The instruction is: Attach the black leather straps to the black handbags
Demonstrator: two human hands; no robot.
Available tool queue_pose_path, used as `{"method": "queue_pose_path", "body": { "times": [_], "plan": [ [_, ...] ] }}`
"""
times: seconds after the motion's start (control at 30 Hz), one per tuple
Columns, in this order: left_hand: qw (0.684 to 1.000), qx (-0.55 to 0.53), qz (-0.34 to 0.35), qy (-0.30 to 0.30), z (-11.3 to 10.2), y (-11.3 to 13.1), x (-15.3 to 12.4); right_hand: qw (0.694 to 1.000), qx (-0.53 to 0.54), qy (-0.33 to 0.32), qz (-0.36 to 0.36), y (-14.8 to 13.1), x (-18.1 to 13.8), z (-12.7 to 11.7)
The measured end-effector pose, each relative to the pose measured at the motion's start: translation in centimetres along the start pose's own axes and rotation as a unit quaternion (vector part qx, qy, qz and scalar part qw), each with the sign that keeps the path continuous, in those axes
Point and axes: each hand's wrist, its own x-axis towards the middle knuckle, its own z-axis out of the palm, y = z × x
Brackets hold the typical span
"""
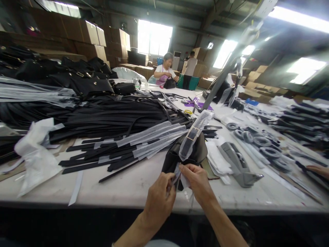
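Observation:
My left hand (160,196) and my right hand (197,181) meet at the near edge of the white table (133,187). Both pinch the lower end of a black strap in a clear plastic sleeve (193,135), which runs up and away to the right over a black bag (191,154) lying on the table. A gold buckle shows through the sleeve about halfway up. The fingers of both hands are closed on the sleeve's end.
A big pile of black straps (108,118), some in clear sleeves, covers the left of the table, with black bags (84,80) behind. A grey tape dispenser (238,164) and tape rolls (259,140) lie right. A person's hand (318,169) rests far right. Two people stand at the far end.

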Motion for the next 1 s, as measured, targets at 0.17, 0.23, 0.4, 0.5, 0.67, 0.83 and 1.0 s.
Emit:
{"method": "queue_pose_path", "body": {
  "times": [0.17,0.23,0.4,0.5,0.67,0.83,1.0],
  "plan": [
    [0.999,0.015,0.032,-0.026,-0.4,-0.8,-3.8,0.996,0.073,-0.01,0.053,0.2,0.1,0.1],
    [0.989,0.034,0.129,-0.063,-1.6,-0.5,-4.7,0.995,0.073,-0.017,0.059,0.1,0.2,0.0],
    [0.981,-0.022,0.173,-0.08,-4.9,0.1,-3.9,0.995,0.064,-0.048,0.06,-0.3,0.4,-0.7],
    [0.985,-0.145,-0.093,0.001,-4.1,0.0,-0.9,0.996,0.051,-0.06,0.05,-0.2,0.4,-0.9],
    [0.821,-0.455,-0.321,-0.121,0.5,1.3,3.5,0.995,0.017,-0.094,0.014,0.0,0.5,-1.0],
    [0.782,-0.48,-0.391,-0.074,2.9,2.5,3.7,0.992,-0.071,-0.078,-0.065,-0.4,0.5,-2.1],
    [0.787,-0.449,-0.421,-0.047,3.1,1.9,3.6,0.992,-0.114,0.009,-0.059,-0.9,1.6,-8.9]
  ]
}}
